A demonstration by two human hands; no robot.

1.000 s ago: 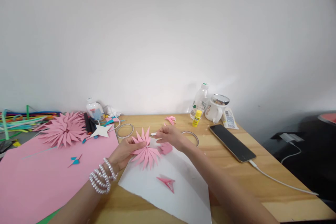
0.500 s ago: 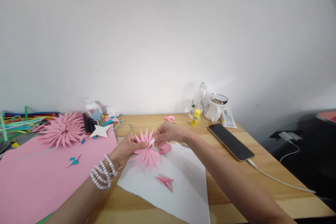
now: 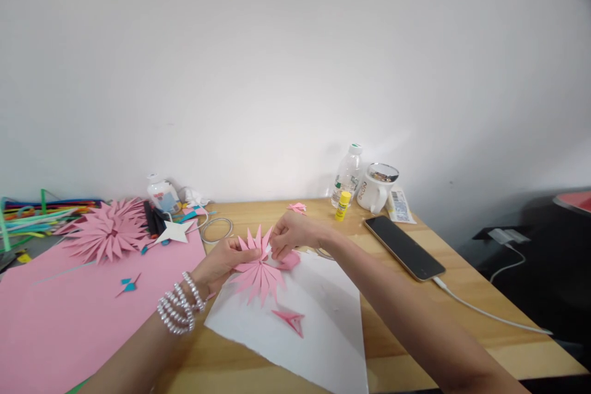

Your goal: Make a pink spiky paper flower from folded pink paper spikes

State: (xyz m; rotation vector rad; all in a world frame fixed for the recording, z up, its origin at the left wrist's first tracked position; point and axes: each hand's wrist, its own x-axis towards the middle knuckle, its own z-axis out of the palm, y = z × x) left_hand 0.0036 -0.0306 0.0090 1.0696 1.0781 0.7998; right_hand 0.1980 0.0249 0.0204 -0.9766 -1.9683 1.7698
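Note:
My left hand (image 3: 228, 261) is closed on the left side of a pink folded-paper flower (image 3: 259, 280), its thumb lying over the middle. The flower has many sharp points and is held above a white sheet (image 3: 330, 326). At its upper right edge my right hand (image 3: 293, 234) has its fingers pinched together on the flower; the fingertips are partly hidden. Just below those fingers is a piece of folded pink paper (image 3: 290, 260). Nearer to me, a loose pink folded point (image 3: 290, 321) lies on the white sheet.
On the left, a larger pink paper flower (image 3: 111, 233) and a white paper star (image 3: 174, 232) rest by pink sheets (image 3: 69, 314). Behind are pipe cleaners (image 3: 60, 215) and a white bottle (image 3: 164, 194). To the right stand a glue stick (image 3: 342, 206), water bottle (image 3: 348, 175), mug (image 3: 376, 191) and charging phone (image 3: 405, 249).
The view has shifted very slightly. My right fingers have closed in on the flower's edge, and a small white patch beside them no longer shows clearly. My left hand keeps its hold.

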